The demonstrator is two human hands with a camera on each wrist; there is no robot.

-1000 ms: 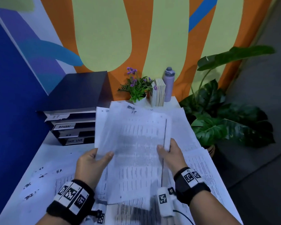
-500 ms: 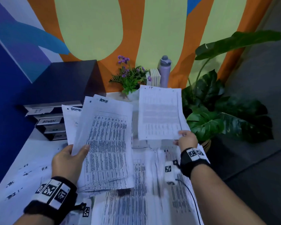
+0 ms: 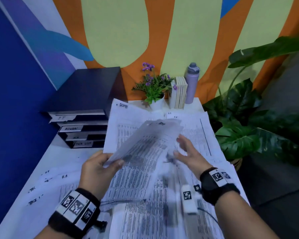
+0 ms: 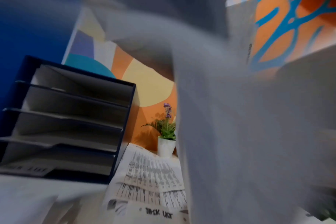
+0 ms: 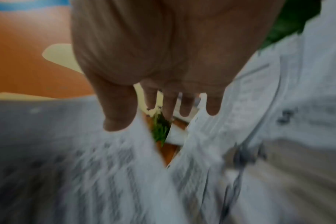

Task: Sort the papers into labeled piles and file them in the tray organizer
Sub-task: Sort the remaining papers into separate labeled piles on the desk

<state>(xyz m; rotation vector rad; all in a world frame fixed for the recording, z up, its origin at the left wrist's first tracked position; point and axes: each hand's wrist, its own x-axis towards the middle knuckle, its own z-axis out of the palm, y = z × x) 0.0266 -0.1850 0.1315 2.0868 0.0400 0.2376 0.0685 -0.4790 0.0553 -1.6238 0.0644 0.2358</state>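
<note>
My left hand (image 3: 110, 163) grips the lower left corner of a stack of printed papers (image 3: 145, 140), held tilted above the table; in the left wrist view the stack (image 4: 249, 121) is a grey blur. Just right of the stack, my right hand (image 3: 181, 147) holds nothing, and its fingers (image 5: 184, 106) are straight and spread. The dark tray organizer (image 3: 86, 128) stands at the back left with labeled slots, its shelves (image 4: 71, 121) looking bare. Sorted piles lie on the table: an IT pile (image 3: 193, 133) at the right, an HR pile (image 3: 64, 176) at the left, and a TASK LIST sheet (image 4: 150, 181).
A potted flower (image 3: 154, 90), a few books (image 3: 179, 94) and a lilac bottle (image 3: 192, 83) stand along the back wall. A large leafy plant (image 3: 248, 126) stands off the table's right edge. A blue wall closes the left side.
My right hand has let go of the sheet it carried to the far right and has come back empty beside the stack. My left hand has swung the stack toward the middle.
</note>
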